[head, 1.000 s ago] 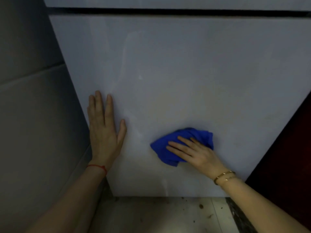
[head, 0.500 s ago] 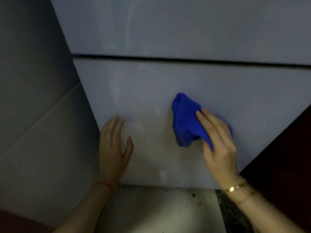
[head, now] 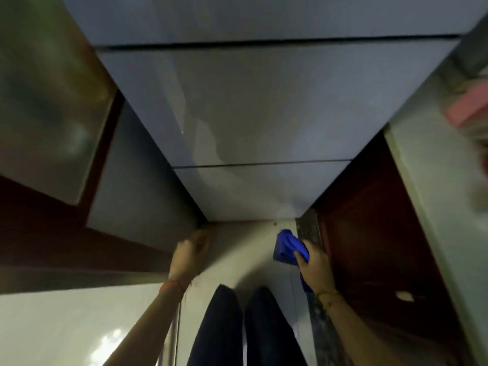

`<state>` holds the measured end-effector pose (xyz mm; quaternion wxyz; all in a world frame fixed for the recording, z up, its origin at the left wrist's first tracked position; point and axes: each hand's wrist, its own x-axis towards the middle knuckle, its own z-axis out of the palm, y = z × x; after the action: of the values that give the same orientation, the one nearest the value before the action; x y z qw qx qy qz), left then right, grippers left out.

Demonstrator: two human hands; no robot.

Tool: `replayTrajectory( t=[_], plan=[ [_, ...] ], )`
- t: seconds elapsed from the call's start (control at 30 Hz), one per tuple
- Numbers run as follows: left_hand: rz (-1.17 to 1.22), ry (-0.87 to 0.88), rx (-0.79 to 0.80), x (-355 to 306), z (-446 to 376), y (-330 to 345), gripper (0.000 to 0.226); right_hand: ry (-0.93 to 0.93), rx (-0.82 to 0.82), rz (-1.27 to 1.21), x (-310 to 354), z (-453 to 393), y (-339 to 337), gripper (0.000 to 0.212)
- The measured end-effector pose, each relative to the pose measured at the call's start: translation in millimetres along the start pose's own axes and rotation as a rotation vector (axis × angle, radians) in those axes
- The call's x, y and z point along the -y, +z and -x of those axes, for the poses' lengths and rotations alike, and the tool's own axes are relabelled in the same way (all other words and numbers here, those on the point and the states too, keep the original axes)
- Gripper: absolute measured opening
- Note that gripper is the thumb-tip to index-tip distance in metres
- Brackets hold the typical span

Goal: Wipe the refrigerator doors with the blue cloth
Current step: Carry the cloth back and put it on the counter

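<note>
motion-blurred throughout. left hand point(head: 190, 251) at 6 o'clock smeared, fingers indistinct, contact with refrigerator point(head: 253, 109) corner impossible to judge. blue cloth point(head: 287, 247) partly covered by right hand point(head: 315, 265). pink object point(head: 467, 112) at 3 o'clock too blurred to identify, cut by edge. legs point(head: 245, 328) cropped at 6 o'clock.

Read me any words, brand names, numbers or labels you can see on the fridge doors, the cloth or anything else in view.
None can be read.
Refrigerator doors: plain glossy panels, no badge or sticker showing.
Blue cloth, bunched in the right hand: no tag visible.
Pink object at the right edge: too blurred to tell if it carries print.
</note>
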<state>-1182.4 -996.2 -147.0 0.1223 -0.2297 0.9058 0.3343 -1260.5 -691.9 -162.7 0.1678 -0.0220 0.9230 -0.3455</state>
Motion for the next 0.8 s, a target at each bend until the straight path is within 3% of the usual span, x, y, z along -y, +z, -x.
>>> replayTrajectory(
  t=[0.07,0.17,0.33,0.5,0.8],
  plan=[
    [0.085,-0.106,0.05,-24,41,-27,0.024,0.043,0.048,-0.012,19,42,-38,0.032],
    [0.078,-0.146,0.112,-52,93,-53,0.026,0.139,0.07,-0.057,37,98,-85,0.034],
    [0.056,-0.191,0.153,-70,133,-58,0.022,0.31,0.117,-0.077,22,160,-112,0.034],
    [-0.011,-0.233,0.204,-86,122,-47,0.024,0.496,0.05,-0.017,-13,172,-125,0.024],
    [-0.242,-0.084,0.497,-147,45,-30,0.033,0.764,-0.179,-0.21,-37,183,-150,0.028]
  ],
)
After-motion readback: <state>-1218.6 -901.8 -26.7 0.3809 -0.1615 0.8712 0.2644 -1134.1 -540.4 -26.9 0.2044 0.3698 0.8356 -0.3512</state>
